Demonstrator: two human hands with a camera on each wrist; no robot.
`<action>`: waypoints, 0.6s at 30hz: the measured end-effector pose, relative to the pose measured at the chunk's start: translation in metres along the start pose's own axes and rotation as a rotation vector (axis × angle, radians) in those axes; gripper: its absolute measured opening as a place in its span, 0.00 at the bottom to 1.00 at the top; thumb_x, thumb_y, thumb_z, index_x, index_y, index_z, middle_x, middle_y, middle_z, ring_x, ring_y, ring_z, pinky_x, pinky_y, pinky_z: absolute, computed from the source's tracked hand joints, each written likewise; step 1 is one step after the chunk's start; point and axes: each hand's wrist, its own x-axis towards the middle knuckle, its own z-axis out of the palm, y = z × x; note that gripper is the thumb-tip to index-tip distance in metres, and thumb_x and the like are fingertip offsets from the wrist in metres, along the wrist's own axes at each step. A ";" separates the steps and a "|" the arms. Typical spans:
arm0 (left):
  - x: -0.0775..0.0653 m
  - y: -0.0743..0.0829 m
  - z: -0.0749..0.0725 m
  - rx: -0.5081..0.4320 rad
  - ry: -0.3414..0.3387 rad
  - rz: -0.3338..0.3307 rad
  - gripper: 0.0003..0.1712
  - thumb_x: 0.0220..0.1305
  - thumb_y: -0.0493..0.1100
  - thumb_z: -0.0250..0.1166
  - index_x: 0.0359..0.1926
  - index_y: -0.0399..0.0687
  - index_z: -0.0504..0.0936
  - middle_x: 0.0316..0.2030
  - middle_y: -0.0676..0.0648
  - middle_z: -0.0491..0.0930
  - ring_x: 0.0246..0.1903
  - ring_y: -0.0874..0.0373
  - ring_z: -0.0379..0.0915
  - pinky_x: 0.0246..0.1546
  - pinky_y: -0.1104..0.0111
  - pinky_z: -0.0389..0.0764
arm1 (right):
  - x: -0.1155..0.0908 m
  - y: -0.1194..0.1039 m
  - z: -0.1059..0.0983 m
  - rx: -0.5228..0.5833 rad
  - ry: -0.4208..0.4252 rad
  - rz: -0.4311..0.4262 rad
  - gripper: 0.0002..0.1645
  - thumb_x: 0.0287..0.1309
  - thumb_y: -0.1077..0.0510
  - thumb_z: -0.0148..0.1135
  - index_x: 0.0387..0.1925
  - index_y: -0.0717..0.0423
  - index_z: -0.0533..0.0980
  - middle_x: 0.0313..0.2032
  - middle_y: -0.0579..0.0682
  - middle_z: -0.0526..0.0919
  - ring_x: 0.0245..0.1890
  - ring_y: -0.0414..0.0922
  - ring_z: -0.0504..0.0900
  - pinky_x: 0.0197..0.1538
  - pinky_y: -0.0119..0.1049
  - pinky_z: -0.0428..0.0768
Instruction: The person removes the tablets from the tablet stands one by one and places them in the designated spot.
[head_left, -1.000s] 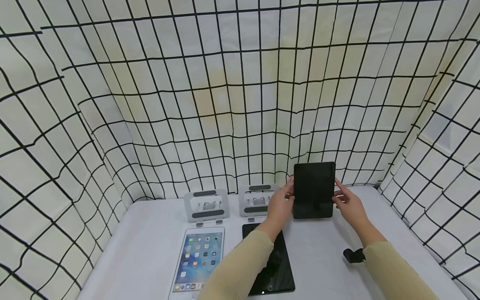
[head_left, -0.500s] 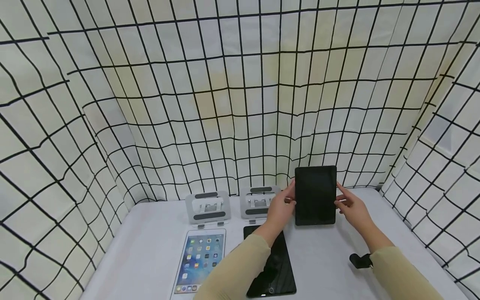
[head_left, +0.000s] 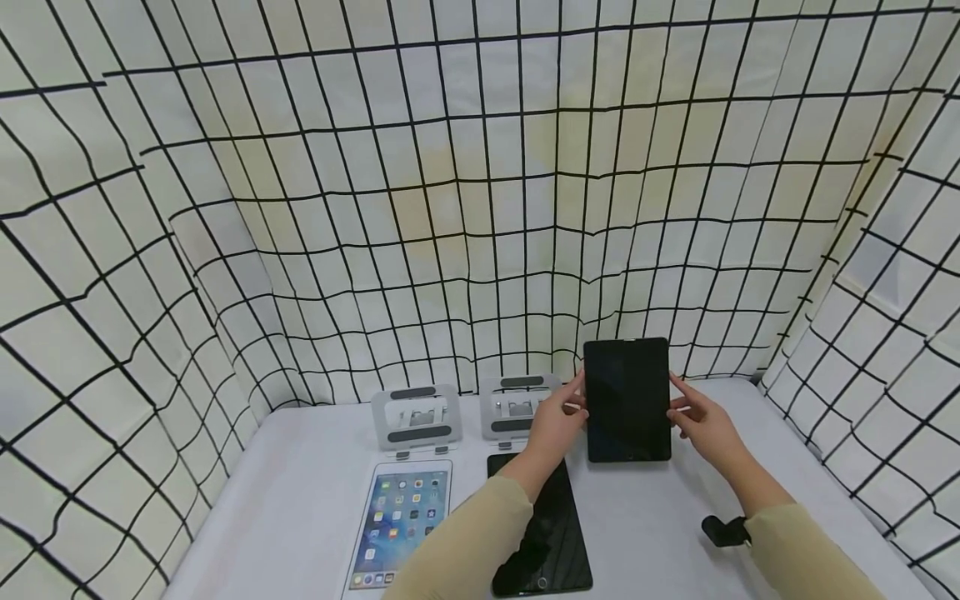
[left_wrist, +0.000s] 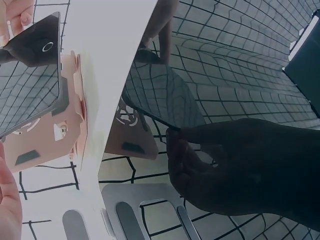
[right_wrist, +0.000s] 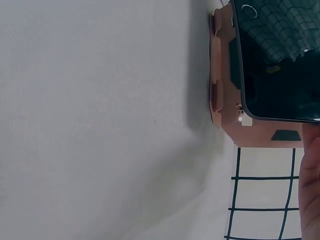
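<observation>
Both hands hold a black tablet point(head_left: 628, 408) nearly upright at the back right of the table, its dark screen towards me. My left hand point(head_left: 553, 425) pinches its left edge; my right hand point(head_left: 703, 421) pinches the right edge with thumb and fingers. Behind that tablet stands a pink tablet stand point(right_wrist: 265, 132), which the head view hides. Whether the two touch, I cannot tell. In the left wrist view the stand point(left_wrist: 50, 135) shows behind the held tablet point(left_wrist: 30, 90). A second black tablet point(head_left: 551, 542) lies flat below my left forearm, and its screen mirrors the left hand.
A white tablet point(head_left: 401, 525) with a lit screen lies flat at the left. Behind it stands a grey tablet stand point(head_left: 416, 417), with another grey stand point(head_left: 517, 404) beside it, partly covered by my left hand. A white cloth with black grid lines point(head_left: 517, 250) walls the table.
The held tablet has come down a little and slightly nearer to me, both hands moving with it. The head view has tilted up slightly. The other tablets and the grey stands keep their places.
</observation>
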 end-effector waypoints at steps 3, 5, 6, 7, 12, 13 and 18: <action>-0.002 0.001 -0.003 0.007 0.001 0.000 0.39 0.67 0.34 0.63 0.70 0.77 0.66 0.43 0.57 0.80 0.38 0.64 0.76 0.37 0.69 0.80 | -0.002 -0.002 -0.001 -0.003 -0.014 -0.002 0.41 0.70 0.63 0.56 0.78 0.45 0.51 0.51 0.63 0.78 0.44 0.52 0.81 0.37 0.41 0.81; -0.004 0.000 -0.004 0.011 0.001 0.008 0.40 0.66 0.34 0.64 0.70 0.78 0.67 0.42 0.56 0.80 0.38 0.64 0.77 0.38 0.68 0.81 | -0.003 -0.004 -0.002 -0.008 -0.021 -0.005 0.41 0.70 0.62 0.56 0.78 0.46 0.51 0.51 0.64 0.79 0.43 0.53 0.81 0.36 0.39 0.81; -0.005 0.000 -0.004 0.012 -0.001 0.009 0.40 0.66 0.34 0.64 0.70 0.78 0.67 0.42 0.56 0.81 0.38 0.64 0.77 0.38 0.68 0.81 | -0.004 -0.004 -0.002 -0.005 -0.024 0.001 0.41 0.70 0.62 0.56 0.78 0.46 0.52 0.51 0.63 0.79 0.42 0.53 0.81 0.35 0.37 0.80; -0.005 -0.001 -0.005 0.014 -0.004 0.008 0.40 0.66 0.34 0.64 0.70 0.78 0.67 0.42 0.56 0.81 0.38 0.65 0.78 0.38 0.68 0.81 | -0.005 -0.004 -0.003 -0.001 -0.030 0.001 0.41 0.70 0.62 0.56 0.78 0.46 0.52 0.51 0.64 0.79 0.42 0.54 0.81 0.35 0.37 0.80; -0.011 -0.001 -0.008 0.006 -0.024 0.010 0.39 0.65 0.34 0.64 0.71 0.72 0.67 0.41 0.55 0.82 0.38 0.64 0.79 0.38 0.66 0.81 | -0.010 -0.004 -0.003 0.012 -0.042 0.010 0.40 0.70 0.61 0.58 0.78 0.48 0.53 0.50 0.63 0.81 0.40 0.55 0.82 0.33 0.37 0.80; -0.012 0.000 -0.008 0.003 -0.030 0.005 0.38 0.65 0.34 0.64 0.71 0.71 0.67 0.41 0.54 0.82 0.37 0.64 0.79 0.39 0.66 0.81 | -0.011 -0.004 -0.003 0.010 -0.044 0.013 0.40 0.70 0.60 0.58 0.77 0.48 0.53 0.49 0.62 0.81 0.39 0.55 0.82 0.33 0.37 0.80; -0.020 -0.001 -0.010 0.003 -0.061 -0.042 0.39 0.65 0.34 0.65 0.71 0.73 0.67 0.39 0.55 0.81 0.36 0.64 0.79 0.38 0.66 0.81 | -0.018 0.000 -0.001 0.014 -0.065 0.034 0.40 0.69 0.58 0.59 0.77 0.47 0.54 0.47 0.59 0.82 0.37 0.53 0.82 0.32 0.38 0.78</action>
